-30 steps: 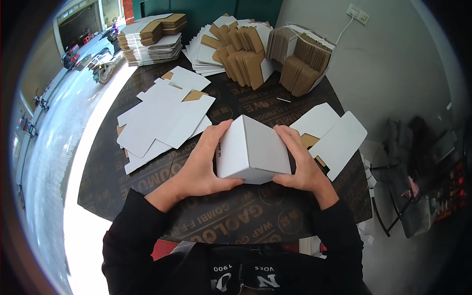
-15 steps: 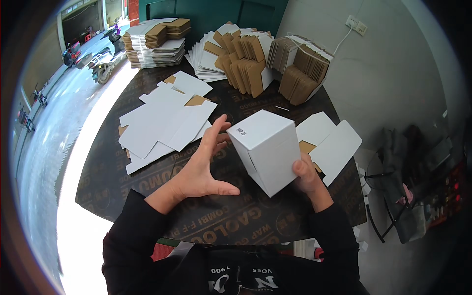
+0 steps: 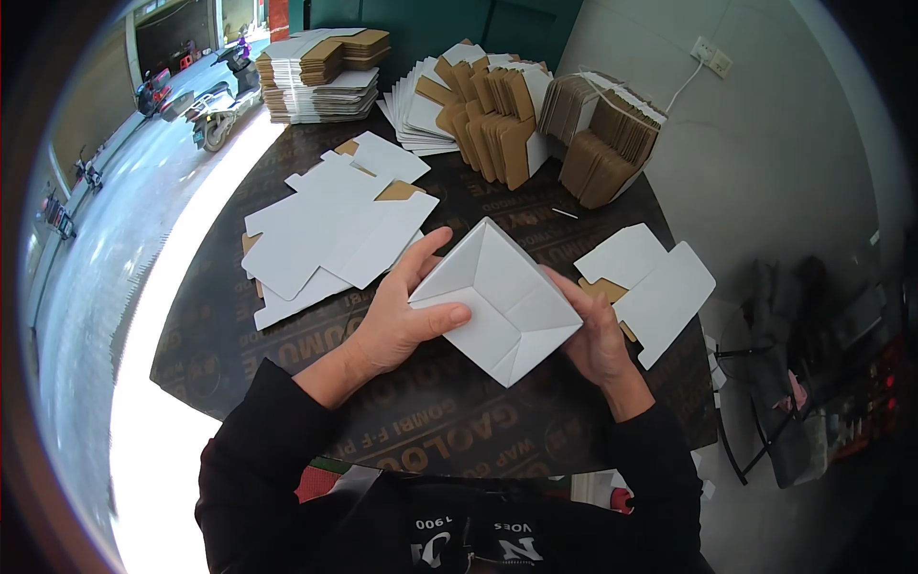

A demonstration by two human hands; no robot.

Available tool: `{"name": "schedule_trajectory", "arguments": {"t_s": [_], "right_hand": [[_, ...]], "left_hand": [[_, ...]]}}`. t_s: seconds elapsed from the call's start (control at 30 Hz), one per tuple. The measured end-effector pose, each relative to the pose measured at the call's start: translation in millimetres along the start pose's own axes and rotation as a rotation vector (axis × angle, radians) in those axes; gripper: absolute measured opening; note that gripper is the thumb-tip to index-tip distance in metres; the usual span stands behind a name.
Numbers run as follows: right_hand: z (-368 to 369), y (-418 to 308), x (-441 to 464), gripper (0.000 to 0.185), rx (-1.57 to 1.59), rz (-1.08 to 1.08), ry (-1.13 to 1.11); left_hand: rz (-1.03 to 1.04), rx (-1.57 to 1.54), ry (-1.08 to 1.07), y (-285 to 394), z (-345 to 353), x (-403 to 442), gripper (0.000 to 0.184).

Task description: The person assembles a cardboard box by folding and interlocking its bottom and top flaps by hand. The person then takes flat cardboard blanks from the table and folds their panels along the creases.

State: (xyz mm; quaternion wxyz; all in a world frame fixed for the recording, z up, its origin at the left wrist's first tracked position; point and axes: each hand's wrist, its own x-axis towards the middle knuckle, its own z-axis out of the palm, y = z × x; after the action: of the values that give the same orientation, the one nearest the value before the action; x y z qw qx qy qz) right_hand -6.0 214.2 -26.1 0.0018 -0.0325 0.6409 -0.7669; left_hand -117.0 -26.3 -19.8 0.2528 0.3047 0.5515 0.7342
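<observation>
Where a dark table (image 3: pixel 220 354) spreads wide, a box (image 3: pixel 502 311) sits between left hand (image 3: pixel 397 311) and right hand (image 3: pixel 601 335)

While the table fills the middle of the view, a scooter (image 3: pixel 218 113) stands outside, beyond its left edge. 3 stacks of flat cartons line the far side: the left stack (image 3: pixel 320 91) lies level, the middle stack (image 3: pixel 488 120) leans in a fan of white and brown, and the right stack (image 3: pixel 602 153) stands on edge. Nearer, the left cartons (image 3: pixel 335 220) overlap, white side up, with brown showing at the flaps; the right carton (image 3: pixel 660 282) lies apart from them, near the right edge.

The box is white and held up over the middle of the table, between the left cartons and the right carton. It is tilted, a corner toward the far side, with 1 end turned to the camera. Creases run in from that end's corners; whether it is open or folded in, I cannot tell.

The left hand is partly open round the box's left corner, thumb across the upturned end, fingers behind. The right hand curves against the right side, fingertips hidden. Smallest of all, a white stick (image 3: pixel 564 212) lies on the table beyond the box.
</observation>
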Motion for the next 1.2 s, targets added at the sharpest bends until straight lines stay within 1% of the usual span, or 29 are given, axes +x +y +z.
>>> {"name": "schedule_trajectory", "arguments": {"t_s": [0.03, 0.07, 0.2, 0.23, 0.37, 0.57, 0.7, 0.77, 0.8, 0.83, 0.9, 0.97, 1.03, 1.1, 1.17, 1.2], "right_hand": [[0, 1, 0, 0.089, 0.003, -0.045, 0.002], [0, 2, 0, 0.09, 0.005, -0.089, 0.005], [6, 7, 1, 0.088, -0.366, -0.252, 0.062], [7, 7, 0, 0.088, -0.363, -0.251, 0.066], [14, -2, -4, 0.083, -0.295, -0.108, 0.099], [14, -3, -3, 0.078, -0.276, -0.122, 0.077], [9, -2, 0, 0.073, -0.289, -0.122, 0.129], [-2, -5, 1, 0.069, -0.101, -0.054, 0.197], [-3, -10, 0, 0.069, -0.108, -0.067, 0.246], [-3, -15, 2, 0.069, 0.011, -0.072, 0.317], [-15, -25, -2, 0.069, 0.13, -0.092, 0.407], [-34, -28, -1, 0.068, 0.258, -0.078, 0.388], [-54, -26, 4, 0.068, 0.389, -0.055, 0.349], [-83, -34, -2, 0.071, 0.576, -0.304, 0.488], [-109, -53, -14, 0.077, 0.73, -0.599, 0.616], [-121, -64, -23, 0.081, 0.8, -0.776, 0.586]], "left_hand": [[-0.004, -0.015, 0.06, 0, 0, 0, 0.102], [-0.009, -0.015, 0.06, -1, 1, 0, 0.102], [0.041, 0.083, 0.052, -1, 5, 0, 0.1], [0.037, 0.084, 0.05, 0, 5, 0, 0.1], [0.021, 0.125, 0.036, 2, 7, -1, 0.1], [0.001, 0.124, 0.039, 3, 8, -4, 0.102], [0.038, 0.101, 0.039, -8, 6, -2, 0.089], [0.101, -0.076, 0.048, -15, 4, 3, 0.072], [0.096, -0.086, -0.002, -14, 5, 5, 0.072], [0.095, -0.095, 0.089, -10, 6, 5, 0.068], [0.088, -0.075, 0.19, -8, 4, 5, 0.061], [0.092, -0.05, 0.188, -8, 1, 7, 0.057], [0.075, -0.025, 0.199, -10, 0, 7, 0.049], [0.067, -0.01, 0.237, -12, 0, 7, 0.041], [0.074, 0.01, 0.232, -11, -2, 6, 0.038], [0.082, 0.031, 0.226, -11, -2, 5, 0.036]]}}
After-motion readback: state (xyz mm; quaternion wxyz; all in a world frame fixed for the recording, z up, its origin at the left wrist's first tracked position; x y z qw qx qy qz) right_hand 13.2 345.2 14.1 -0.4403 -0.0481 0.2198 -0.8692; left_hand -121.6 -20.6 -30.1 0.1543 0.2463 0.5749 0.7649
